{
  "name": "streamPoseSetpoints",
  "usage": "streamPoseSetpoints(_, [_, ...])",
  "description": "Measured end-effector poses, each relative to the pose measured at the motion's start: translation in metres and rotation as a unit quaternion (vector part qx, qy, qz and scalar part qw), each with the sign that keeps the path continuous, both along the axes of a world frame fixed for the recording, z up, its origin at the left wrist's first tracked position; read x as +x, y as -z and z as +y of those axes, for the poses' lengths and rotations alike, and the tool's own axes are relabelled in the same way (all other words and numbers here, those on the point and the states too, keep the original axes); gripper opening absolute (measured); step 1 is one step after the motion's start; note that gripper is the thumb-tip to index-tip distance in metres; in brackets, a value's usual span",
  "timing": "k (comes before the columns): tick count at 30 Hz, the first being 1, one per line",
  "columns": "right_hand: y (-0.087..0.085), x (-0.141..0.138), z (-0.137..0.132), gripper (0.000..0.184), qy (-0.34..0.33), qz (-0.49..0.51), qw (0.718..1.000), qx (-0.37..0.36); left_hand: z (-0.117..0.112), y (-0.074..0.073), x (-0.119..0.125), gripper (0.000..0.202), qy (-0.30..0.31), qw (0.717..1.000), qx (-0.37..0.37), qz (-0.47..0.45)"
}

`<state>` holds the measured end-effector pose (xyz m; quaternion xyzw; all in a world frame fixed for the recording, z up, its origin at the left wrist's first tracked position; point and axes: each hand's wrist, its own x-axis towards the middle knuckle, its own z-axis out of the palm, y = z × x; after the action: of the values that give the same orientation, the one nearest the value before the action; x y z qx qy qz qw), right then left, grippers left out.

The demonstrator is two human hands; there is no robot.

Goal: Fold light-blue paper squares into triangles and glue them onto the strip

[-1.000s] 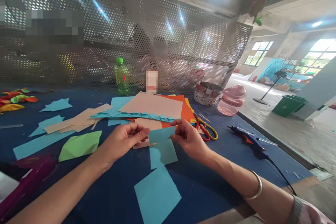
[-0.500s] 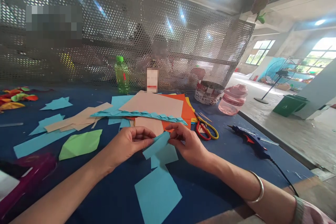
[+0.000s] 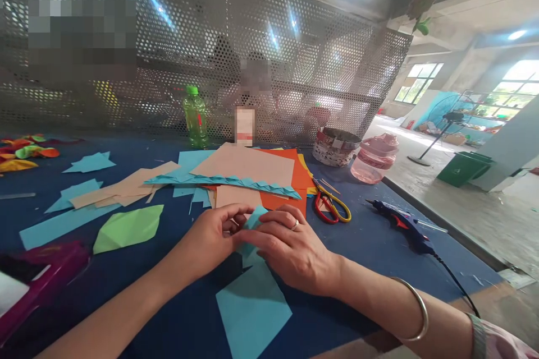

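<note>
Between my two hands is a small folded piece of blue paper [image 3: 255, 217]. My left hand [image 3: 221, 233] pinches its left side, fingers curled. Across its right side lies my right hand [image 3: 290, 247], closed on the paper, with a ring on one finger; it hides much of the piece. Below them a blue paper square [image 3: 254, 308] rests flat on the table, and part of another blue piece shows under my hands. Just beyond, a long folded blue strip [image 3: 227, 182] lies across a beige sheet [image 3: 244, 161] and orange paper [image 3: 301, 174].
Red and yellow scissors [image 3: 330, 207] and a glue gun [image 3: 400, 221] lie to the right. Behind stand a round container [image 3: 336, 148], a pink bottle [image 3: 374, 160] and a green bottle [image 3: 195, 118]. Green paper [image 3: 128, 230] and a purple object [image 3: 46, 286] are at left.
My right hand has moved left and turned over the folded blue paper, now covering more of it. The hands are closer together, and the paper is tilted more steeply.
</note>
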<state>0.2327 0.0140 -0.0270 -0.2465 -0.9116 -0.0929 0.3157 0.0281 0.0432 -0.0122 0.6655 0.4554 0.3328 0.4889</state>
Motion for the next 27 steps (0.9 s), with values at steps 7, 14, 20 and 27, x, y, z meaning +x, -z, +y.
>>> streamPoseSetpoints(7, [0.000,0.005,0.007,0.018,0.012,0.028,0.998,0.048,-0.002,-0.012,-0.003,0.028,-0.034,0.997,-0.062,-0.022])
streamPoseSetpoints(14, [0.001,0.008,0.008,0.019,0.015,0.065,0.996,0.058,-0.005,-0.013,-0.003,0.025,0.027,0.960,-0.214,-0.178])
streamPoseSetpoints(20, [-0.002,0.006,0.008,0.014,0.031,0.060,0.996,0.063,-0.003,-0.007,-0.004,0.045,0.039,0.958,-0.223,-0.174])
streamPoseSetpoints(27, [0.002,0.006,0.013,0.009,0.042,0.126,0.990,-0.037,-0.002,-0.003,-0.004,0.048,-0.007,0.964,-0.208,-0.163])
